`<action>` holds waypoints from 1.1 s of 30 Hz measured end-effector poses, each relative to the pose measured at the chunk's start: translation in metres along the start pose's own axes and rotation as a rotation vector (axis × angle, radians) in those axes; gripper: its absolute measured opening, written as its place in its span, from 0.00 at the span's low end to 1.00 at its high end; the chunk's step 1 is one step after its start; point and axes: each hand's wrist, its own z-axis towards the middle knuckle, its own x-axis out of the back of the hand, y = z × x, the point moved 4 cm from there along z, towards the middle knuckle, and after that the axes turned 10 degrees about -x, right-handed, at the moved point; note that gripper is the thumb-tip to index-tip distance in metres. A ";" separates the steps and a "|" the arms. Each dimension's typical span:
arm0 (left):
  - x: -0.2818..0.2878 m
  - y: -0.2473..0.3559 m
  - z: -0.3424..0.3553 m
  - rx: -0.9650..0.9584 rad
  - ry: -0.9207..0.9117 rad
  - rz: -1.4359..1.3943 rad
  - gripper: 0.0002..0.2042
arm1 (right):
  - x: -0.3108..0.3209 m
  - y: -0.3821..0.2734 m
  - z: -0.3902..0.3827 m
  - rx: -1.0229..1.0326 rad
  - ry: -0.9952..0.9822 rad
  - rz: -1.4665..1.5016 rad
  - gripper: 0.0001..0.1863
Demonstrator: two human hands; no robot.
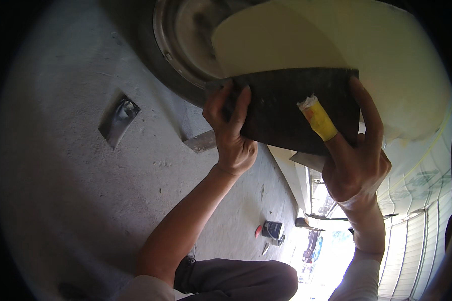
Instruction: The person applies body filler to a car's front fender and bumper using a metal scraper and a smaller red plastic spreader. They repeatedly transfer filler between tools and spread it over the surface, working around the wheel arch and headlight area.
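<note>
My left hand is closed on the left end of a dark, slightly curved sheet, with two fingertips showing on its near face. The right end is gripped by my right hand. Yellow tape with a frayed white tip wraps one of that hand's fingers, which lies over the sheet's face. The sheet's upper edge lies along a pale cream car panel; I cannot tell how firmly it touches. Whatever is behind the sheet is hidden.
A wheel stands at upper left beside the panel. On the concrete floor lie a flat spreader smeared with pale paste and a flat strip. Farther off are a dark can and a red lid. Clear masking film hangs at right.
</note>
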 end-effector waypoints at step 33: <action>0.045 0.010 0.072 -0.128 -0.007 0.257 0.25 | 0.006 -0.014 0.057 0.004 0.148 0.037 0.12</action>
